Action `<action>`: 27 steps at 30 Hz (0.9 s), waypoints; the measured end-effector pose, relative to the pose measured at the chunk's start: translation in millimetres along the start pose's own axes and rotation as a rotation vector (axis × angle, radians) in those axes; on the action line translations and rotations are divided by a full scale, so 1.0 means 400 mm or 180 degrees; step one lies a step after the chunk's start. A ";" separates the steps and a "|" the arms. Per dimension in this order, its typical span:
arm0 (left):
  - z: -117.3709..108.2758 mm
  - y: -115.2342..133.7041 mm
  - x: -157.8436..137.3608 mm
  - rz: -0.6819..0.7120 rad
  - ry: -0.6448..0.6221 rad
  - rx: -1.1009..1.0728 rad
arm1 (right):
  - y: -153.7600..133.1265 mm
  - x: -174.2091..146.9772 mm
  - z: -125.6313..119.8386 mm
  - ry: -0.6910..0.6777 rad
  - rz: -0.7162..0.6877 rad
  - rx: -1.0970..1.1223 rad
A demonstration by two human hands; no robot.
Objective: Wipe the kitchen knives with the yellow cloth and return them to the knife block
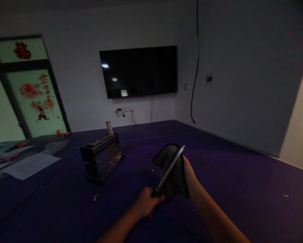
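Observation:
My left hand (146, 203) is closed round the black handle of a long, slim knife (170, 167), seen nearly edge-on. Its silver blade slants up and away to the right. Behind the blade, my right hand (189, 172) grips a dark grey cloth (168, 186) that hangs in folds. Most of the right fingers are hidden by this cloth, and whether blade and cloth touch I cannot tell. To the left stands a black knife block (101, 158) with a clear side panel and slots on top. One pale patterned handle (109, 129) sticks up from its far end.
A dark purple surface (229, 175) stretches to the walls, with small white scraps on it. Papers (31, 165), clear plastic wrapping (54, 146) and orange items (63, 133) lie at the left. A television (140, 72) hangs on the back wall; a black cable (195, 74) dangles in the corner.

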State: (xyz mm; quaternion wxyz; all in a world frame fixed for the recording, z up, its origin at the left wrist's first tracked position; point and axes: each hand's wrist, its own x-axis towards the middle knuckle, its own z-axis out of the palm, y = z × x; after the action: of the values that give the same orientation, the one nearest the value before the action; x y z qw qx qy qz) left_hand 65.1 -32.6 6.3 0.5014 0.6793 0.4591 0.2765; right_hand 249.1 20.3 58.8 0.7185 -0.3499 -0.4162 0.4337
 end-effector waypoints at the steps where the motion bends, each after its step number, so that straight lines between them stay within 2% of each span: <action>1: -0.002 -0.003 0.004 -0.0020 0.0016 -0.0048 | -0.004 -0.008 0.003 -0.0097 0.0165 0.0019; 5: -0.009 -0.010 0.012 -0.0055 -0.0023 -0.0154 | -0.026 -0.025 0.012 -0.0431 0.0794 0.0174; 11: -0.012 -0.010 0.010 -0.0091 -0.0119 -0.0169 | -0.043 -0.020 0.009 -0.0294 0.0567 0.0192; 27: -0.008 -0.005 0.006 -0.0109 -0.0105 -0.0102 | -0.013 -0.011 0.006 -0.0137 0.0427 0.0152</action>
State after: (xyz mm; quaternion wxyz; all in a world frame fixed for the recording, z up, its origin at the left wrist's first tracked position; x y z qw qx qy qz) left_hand 62.8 -29.0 5.3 0.5243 0.6677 0.4578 0.2640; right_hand 247.5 14.7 62.8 0.6869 -0.3504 -0.3967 0.4981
